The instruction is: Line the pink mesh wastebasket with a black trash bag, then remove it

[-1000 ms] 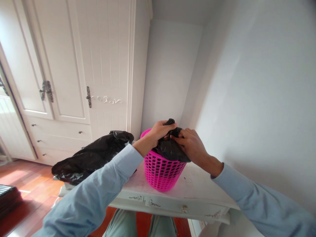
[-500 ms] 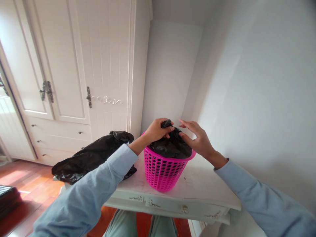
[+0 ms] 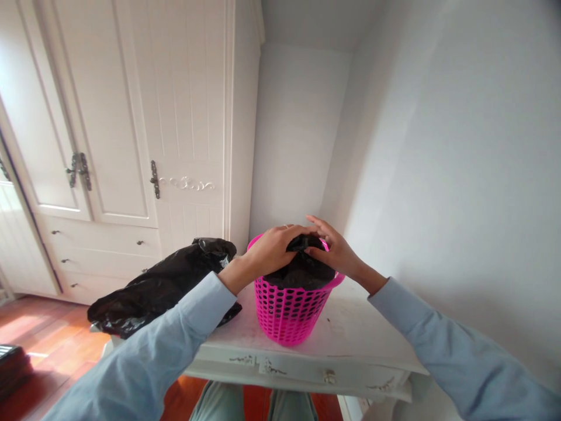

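A pink perforated plastic basket (image 3: 291, 318) stands upright on a white desk (image 3: 359, 330). Inside it sits a black plastic bag (image 3: 302, 273), its gathered top rising to the level of the rim. My left hand (image 3: 274, 245) is closed on that top from the left, fingers over it and thumb below. From the right, my right hand (image 3: 335, 251) grips the same gathered plastic with thumb and fingers; its fingertips are partly hidden behind the bag. Left of the basket, another black plastic bag (image 3: 162, 286) lies crumpled, partly covered by my left forearm.
A white wardrobe (image 3: 188, 105) with doors and drawers rises at the left behind the desk. A pale wall (image 3: 438, 175) borders the right side. A dark object (image 3: 13, 368) rests on the wooden floor at lower left. My legs are beneath the desk.
My right hand has moved left and closed in on the bag's top, beside my left hand. My left hand has lowered slightly towards the basket. The view has shifted slightly.
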`<state>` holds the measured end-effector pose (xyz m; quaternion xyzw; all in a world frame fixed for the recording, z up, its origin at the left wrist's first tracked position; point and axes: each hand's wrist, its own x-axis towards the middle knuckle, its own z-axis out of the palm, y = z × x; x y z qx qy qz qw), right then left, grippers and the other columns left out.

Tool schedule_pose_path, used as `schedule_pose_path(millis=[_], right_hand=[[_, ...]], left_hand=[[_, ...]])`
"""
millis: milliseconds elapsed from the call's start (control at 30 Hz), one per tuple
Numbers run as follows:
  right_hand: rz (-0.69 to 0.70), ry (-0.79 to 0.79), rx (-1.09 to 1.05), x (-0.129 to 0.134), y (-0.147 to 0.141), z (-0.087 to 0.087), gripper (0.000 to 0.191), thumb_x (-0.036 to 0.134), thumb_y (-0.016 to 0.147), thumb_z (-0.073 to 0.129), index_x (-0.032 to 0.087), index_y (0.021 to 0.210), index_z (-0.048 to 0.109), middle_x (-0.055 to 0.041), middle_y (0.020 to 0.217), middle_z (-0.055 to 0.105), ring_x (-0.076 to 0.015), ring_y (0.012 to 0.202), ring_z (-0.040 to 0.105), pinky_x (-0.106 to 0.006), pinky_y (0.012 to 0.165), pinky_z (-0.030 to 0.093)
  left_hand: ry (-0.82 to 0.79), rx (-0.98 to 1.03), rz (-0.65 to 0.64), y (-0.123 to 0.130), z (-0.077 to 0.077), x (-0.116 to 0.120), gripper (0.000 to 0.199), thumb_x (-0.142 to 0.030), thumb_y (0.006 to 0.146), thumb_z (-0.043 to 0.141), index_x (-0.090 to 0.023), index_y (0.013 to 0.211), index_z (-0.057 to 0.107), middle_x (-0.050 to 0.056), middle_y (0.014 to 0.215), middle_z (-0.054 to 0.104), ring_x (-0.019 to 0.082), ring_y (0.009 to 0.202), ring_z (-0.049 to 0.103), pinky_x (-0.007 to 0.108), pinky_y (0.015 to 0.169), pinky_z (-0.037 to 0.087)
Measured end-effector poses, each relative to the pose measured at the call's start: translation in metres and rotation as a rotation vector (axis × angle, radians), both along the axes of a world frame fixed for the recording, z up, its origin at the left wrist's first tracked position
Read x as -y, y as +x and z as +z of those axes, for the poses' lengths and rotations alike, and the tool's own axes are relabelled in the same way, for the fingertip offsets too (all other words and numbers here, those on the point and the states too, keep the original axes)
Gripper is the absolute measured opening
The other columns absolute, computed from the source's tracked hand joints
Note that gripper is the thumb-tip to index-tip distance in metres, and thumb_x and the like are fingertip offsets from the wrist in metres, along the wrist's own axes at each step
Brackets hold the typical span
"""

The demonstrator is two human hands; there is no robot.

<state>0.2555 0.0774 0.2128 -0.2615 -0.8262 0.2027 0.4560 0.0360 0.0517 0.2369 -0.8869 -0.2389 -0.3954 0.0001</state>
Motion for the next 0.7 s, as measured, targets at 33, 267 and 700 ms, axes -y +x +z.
schedule_pose_path(millis=[33, 267, 700], right_hand=[[-0.015, 0.008, 0.004, 0.002, -0.001, 0.001, 0.074, 0.033, 0.085, 0.072, 0.020, 0.149, 0.038, -0.0143, 0.131, 0.066, -0.0251, 0.121, 0.064, -0.049, 0.111, 0.045], [-0.161, 0.134, 0.029, 0.019, -0.008, 0.003, 0.060, 0.025, 0.083, 0.068, 0.021, 0.140, 0.049, -0.0081, 0.112, 0.073, -0.0241, 0.110, 0.068, -0.048, 0.106, 0.047], [-0.139, 0.090, 0.007, 0.036, -0.014, 0.005, 0.059, 0.033, 0.087, 0.067, 0.022, 0.141, 0.046, -0.0074, 0.107, 0.072, -0.0233, 0.104, 0.067, -0.049, 0.104, 0.046]], left_hand=[[0.023, 0.008, -0.008, -0.001, -0.002, 0.000, 0.052, -0.004, 0.084, 0.055, -0.023, 0.131, 0.063, 0.007, 0.125, 0.071, 0.024, 0.113, 0.069, 0.040, 0.098, 0.053], [0.107, 0.275, -0.177, -0.007, -0.021, -0.006, 0.029, -0.012, 0.090, 0.063, -0.020, 0.116, 0.071, 0.010, 0.115, 0.073, 0.019, 0.110, 0.069, 0.035, 0.097, 0.055], [-0.072, 0.507, -0.156, -0.013, -0.029, -0.005, 0.021, -0.027, 0.085, 0.076, -0.023, 0.105, 0.077, 0.011, 0.127, 0.069, 0.022, 0.120, 0.066, 0.039, 0.108, 0.050]])
